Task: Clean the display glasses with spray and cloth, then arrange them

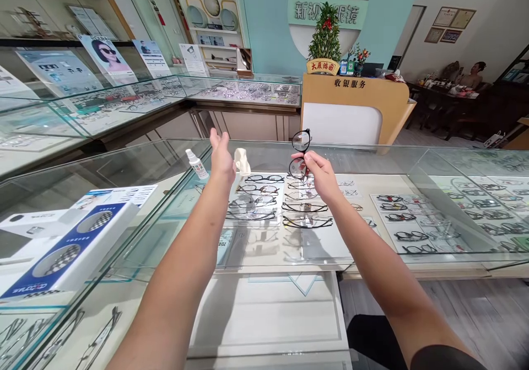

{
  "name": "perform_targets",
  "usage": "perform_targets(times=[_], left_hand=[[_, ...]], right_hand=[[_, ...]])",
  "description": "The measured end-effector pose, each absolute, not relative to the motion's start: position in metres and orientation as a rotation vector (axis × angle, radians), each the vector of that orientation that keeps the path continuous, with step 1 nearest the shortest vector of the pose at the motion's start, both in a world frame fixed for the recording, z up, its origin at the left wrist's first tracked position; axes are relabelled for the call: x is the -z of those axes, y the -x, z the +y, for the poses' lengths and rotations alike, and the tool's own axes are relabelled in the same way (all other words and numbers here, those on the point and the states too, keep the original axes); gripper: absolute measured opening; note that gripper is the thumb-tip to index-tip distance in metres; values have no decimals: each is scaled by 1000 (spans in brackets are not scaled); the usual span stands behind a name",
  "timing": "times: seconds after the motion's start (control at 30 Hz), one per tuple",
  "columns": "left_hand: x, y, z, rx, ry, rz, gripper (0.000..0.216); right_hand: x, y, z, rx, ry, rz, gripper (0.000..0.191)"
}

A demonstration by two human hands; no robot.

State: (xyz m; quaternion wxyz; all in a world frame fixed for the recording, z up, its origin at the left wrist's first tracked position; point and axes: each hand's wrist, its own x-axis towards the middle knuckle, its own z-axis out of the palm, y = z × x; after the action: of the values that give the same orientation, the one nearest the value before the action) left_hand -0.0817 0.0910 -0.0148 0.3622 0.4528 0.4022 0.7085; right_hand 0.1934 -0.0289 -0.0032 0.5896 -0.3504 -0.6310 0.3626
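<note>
The right hand [324,176] pinched black-rimmed eyeglasses [301,140], one lens above the other, over the glass display counter [372,161], overlapping its far edge in view. The left hand [222,159], fingers spread, showed between a white bottle [196,165] and a cream-coloured object [243,162]; open air separated both hands.

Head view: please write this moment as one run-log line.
right hand: holds black-framed glasses | left hand: open, between white spray bottle and cream object
</note>
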Motion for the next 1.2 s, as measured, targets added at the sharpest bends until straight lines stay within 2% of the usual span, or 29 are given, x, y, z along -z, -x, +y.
perform_targets(times=[0.17,0.37,0.47,0.67,0.87,0.97,1.1,1.2], left_hand=[[-4,45,41,-1864,-1878,1248,96],[-3,12,3,-1624,-2431,1101,100],[0,8,1,-1584,-2582,1000,96],[-1,6,-1,-1628,-2674,931,66],[-5,6,-5,-1756,-2600,833,71],[-5,6,-7,-1881,-2504,903,67],[-4,6,-5,-2156,-2219,1050,66],[-2,5,-2,-2203,-2029,1034,71]], right_hand=[[0,-193,-31,-855,794,-1534,49],[-9,-204,-32,-857,834,-1622,41],[-16,-213,-33,-907,849,-1718,38],[-26,-221,-38,-1018,809,-1779,38],[-30,-225,-41,-1040,761,-1787,40],[-29,-226,-39,-920,742,-1697,42],[-23,-221,-40,-541,737,-1549,47],[-16,-212,-42,-255,784,-1550,56]])
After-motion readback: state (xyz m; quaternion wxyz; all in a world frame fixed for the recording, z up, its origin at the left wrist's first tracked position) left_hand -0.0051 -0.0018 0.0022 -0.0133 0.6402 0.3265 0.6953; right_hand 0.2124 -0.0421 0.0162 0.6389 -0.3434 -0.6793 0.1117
